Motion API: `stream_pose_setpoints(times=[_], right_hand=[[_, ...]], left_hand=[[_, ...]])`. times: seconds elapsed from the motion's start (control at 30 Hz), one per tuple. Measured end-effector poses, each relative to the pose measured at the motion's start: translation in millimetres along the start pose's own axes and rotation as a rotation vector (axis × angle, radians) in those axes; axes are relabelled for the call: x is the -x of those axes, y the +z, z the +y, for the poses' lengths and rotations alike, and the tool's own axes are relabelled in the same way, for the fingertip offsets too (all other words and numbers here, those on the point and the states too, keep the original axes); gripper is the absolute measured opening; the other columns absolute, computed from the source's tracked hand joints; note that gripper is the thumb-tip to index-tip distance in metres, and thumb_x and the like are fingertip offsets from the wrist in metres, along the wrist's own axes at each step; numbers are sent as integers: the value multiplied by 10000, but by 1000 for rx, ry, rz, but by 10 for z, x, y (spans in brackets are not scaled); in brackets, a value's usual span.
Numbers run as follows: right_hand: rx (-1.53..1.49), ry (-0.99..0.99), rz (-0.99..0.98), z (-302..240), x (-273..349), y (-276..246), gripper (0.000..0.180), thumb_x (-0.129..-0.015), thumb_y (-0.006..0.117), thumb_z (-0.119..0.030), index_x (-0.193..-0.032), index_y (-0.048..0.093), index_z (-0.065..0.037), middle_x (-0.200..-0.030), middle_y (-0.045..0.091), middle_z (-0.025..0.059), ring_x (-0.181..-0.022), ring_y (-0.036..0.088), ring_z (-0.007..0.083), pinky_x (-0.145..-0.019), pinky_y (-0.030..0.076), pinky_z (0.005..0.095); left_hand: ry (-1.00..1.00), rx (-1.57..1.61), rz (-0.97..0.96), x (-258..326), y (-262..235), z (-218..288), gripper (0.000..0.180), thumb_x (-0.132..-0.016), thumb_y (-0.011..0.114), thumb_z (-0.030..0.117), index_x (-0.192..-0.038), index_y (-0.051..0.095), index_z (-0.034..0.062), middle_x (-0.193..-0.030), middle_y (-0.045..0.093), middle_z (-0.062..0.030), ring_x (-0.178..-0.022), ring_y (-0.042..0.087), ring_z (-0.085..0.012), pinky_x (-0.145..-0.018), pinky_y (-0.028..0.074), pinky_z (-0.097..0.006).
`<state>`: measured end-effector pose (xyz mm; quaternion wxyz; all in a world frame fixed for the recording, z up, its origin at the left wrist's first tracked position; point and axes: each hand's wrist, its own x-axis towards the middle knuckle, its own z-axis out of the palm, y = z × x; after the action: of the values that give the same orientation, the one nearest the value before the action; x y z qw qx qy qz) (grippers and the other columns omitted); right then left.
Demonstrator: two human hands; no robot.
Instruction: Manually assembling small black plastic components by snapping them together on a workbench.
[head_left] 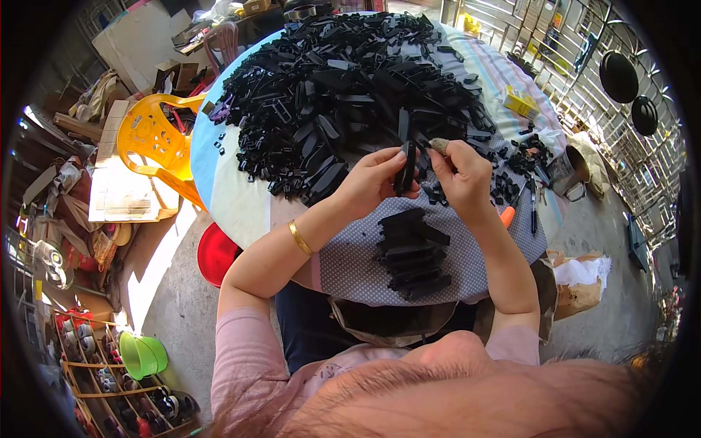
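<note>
Long black piece: you have it (406, 171) just at the near edge of the heap of black parts (343, 91), above the worktop (339, 274).
Left hand: yours (385, 175) is closed round the piece, thumb on top.
Right hand: yours (463, 175) is bent in a near-pinch beside it, right of the heap's near edge; you cannot tell whether it grips anything.
Slip risk: a one-sided push by the right fingers could twist the piece loose; it might then get lost in the heap.
Row risk: a dropped wrist could topple the stacked row (413, 255), nearer you than the heap.
Piece's axis: lengthwise from you toward the heap, slightly tilted; front end unclear.
</note>
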<state>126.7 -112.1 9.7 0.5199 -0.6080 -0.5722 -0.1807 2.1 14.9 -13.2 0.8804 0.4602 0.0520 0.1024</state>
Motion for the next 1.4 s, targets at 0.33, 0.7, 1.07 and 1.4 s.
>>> stream_pose_setpoints(times=[0.33, 0.7, 1.07, 1.4], right_hand=[[251, -206, -154, -28, 24, -26, 86, -747, 618, -76, -750, 546, -30, -652, 523, 87, -575, 563, 254, -487, 440, 337], [289, -204, -216, -97, 53, 20, 91, -782, 583, -88, -772, 528, -17, -696, 533, 110, -594, 570, 275, -500, 453, 344], [547, -185, -361, -23, 186, 169, 99, -801, 513, -109, -768, 465, -29, -695, 495, 106, -581, 569, 239, -489, 464, 314], [436, -280, -495, 52, 203, 182, 92, -775, 510, -59, -734, 437, -19, -664, 475, 112, -534, 532, 263, -471, 447, 326]], left_hand=[[79, -185, 74, 24, 102, -17, 293, -928, 465, 189, -1130, 491, -21, -884, 570, -64, -720, 597, -143, -652, 531, -295], [215, -631, 177, 15, 104, -91, 260, -916, 476, 171, -1083, 510, -25, -672, 539, -18, -507, 497, -68, -455, 415, -208], [345, -972, 277, 27, 92, -86, 283, -908, 447, 225, -953, 565, -29, -667, 581, -122, -584, 536, -193, -562, 423, -302], [284, -1137, 302, 89, 161, -31, 240, -881, 463, 186, -848, 550, -36, -687, 556, -212, -621, 524, -342, -588, 422, -367]])
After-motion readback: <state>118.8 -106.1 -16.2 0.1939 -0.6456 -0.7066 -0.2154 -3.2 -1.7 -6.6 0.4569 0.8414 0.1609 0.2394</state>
